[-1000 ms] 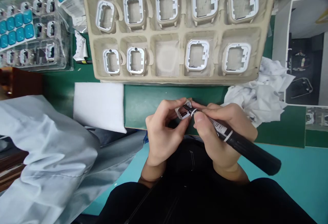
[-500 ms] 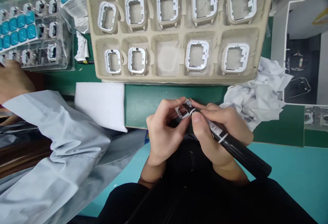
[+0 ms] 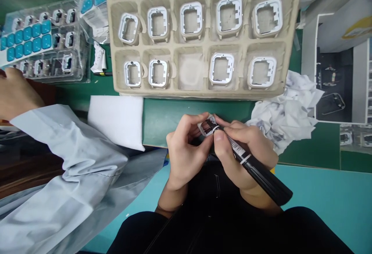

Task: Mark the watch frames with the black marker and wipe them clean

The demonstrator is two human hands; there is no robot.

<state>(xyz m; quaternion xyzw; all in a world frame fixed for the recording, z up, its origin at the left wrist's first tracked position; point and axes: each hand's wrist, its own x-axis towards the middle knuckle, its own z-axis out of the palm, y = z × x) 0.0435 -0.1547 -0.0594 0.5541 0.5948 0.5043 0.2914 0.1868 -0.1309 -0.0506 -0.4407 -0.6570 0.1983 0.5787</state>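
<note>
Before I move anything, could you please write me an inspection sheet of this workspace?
Surface: green table, with white pad at its front edge.
Job's things: small frame; black marker pointing at it, contact unclear.
Clutter: crumpled wipes right of the tray.
Hands: left hand holds the frame, right hand the marker.
Cables: nothing seen.
Surroundings: co-worker's sleeve and hand, left; white box, right.

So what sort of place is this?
Probably a workshop for small parts: a beige moulded tray holds rows of white squarish frames, the person's right fingers grip a thick black pen-shaped tool, and a co-worker's pale blue-grey sleeve shows alongside.
</note>
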